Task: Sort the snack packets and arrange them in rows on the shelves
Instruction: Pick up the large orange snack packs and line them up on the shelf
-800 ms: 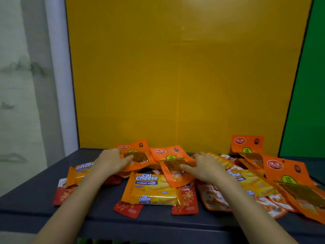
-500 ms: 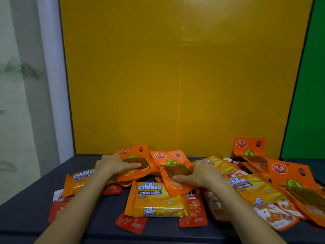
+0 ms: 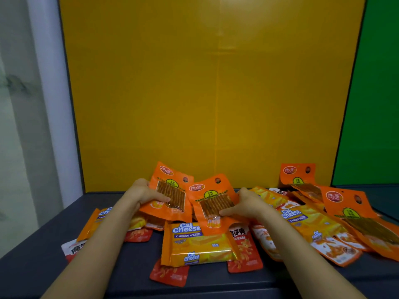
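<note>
Orange packets (image 3: 172, 182) in left hand (image 3: 144, 195) and right hand (image 3: 248, 203) seemingly cover red sachets (image 3: 246, 249).

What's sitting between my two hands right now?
In the head view, two orange strip-snack packets, edges meeting: the left packet held by the left hand, the right packet by the right hand.

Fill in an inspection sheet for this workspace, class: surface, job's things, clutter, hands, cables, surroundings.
Surface: dark shelf, packets piled unsorted across it.
Job's things: left orange packet and right orange packet, both held; wafer pack in front; red packets partly beneath it.
Clutter: nothing seen.
Hands: left hand and right hand each grip one orange packet.
Cables: nothing seen.
Surroundings: yellow panel behind, green panel at right.
</note>
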A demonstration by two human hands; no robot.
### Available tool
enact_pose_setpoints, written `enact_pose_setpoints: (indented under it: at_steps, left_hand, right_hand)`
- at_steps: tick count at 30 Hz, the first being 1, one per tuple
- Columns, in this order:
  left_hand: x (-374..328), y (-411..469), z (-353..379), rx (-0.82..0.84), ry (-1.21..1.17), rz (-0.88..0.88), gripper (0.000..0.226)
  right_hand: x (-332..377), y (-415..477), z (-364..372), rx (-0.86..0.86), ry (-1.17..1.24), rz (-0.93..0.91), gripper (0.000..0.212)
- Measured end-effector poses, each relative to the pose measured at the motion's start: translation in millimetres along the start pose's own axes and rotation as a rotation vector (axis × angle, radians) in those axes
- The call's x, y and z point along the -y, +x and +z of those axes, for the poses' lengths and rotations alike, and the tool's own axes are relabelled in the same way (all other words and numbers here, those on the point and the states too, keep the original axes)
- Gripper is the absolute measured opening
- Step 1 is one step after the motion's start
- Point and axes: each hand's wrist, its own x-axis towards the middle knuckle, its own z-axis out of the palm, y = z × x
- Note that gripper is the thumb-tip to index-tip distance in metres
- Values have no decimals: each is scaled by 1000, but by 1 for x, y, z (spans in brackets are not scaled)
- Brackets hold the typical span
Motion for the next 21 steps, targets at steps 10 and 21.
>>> enact_pose_setpoints:
  at_steps: [10,21]
  left_hand:
    - [15,-5,-6,125,-193,116,40]
    - [-87,-60,30,54,-474,400,36]
  right_hand:
    - [4,-18,1,134,525,-10,9]
    - [-52,-88,-60,-264,1202,-48,11]
